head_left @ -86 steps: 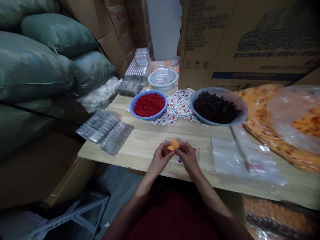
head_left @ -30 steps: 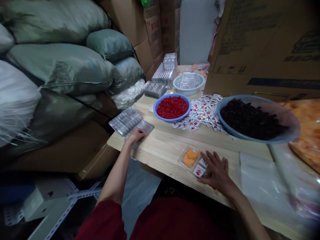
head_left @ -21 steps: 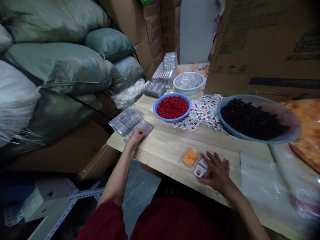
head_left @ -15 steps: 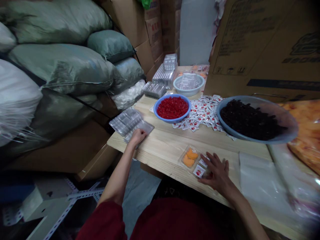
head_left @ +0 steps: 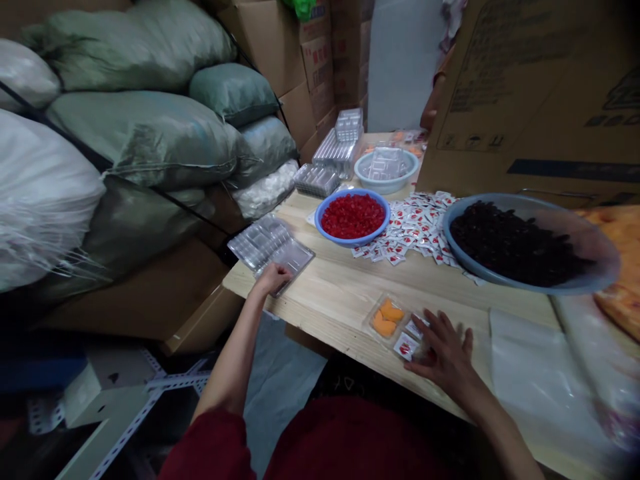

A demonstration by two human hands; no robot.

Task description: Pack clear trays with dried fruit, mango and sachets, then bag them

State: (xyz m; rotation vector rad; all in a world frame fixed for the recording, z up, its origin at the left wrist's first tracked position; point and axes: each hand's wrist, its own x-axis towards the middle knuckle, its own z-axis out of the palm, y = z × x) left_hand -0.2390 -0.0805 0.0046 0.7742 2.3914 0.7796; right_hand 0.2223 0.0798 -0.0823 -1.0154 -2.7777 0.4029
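Note:
My left hand point(head_left: 273, 279) has its fingers closed on the near edge of a clear plastic tray point(head_left: 295, 259), beside a fanned stack of such trays point(head_left: 260, 239) at the table's left edge. A clear tray with orange pieces point(head_left: 387, 317) and small white packets with a red print point(head_left: 406, 346) lies near the front edge. Over the right side of that tray is my right hand point(head_left: 445, 347), its fingers spread and touching the tray's edge. A blue bowl of red pieces point(head_left: 353, 217) stands behind, next to a pile of packets point(head_left: 417, 223).
A large bowl of dark pieces point(head_left: 515, 243) stands right, before a big cardboard box point(head_left: 540, 100). Clear bags point(head_left: 530, 360) lie at the right. Tray stacks point(head_left: 335, 152) and a pale bowl point(head_left: 385, 183) are behind. Full sacks point(head_left: 145, 133) line the left. Another person's arm point(head_left: 433, 103) shows behind.
The view has shifted slightly, so the scene sits further right. My left hand has moved slightly down along the clear tray's near edge. Another person's arm has appeared beside the large box.

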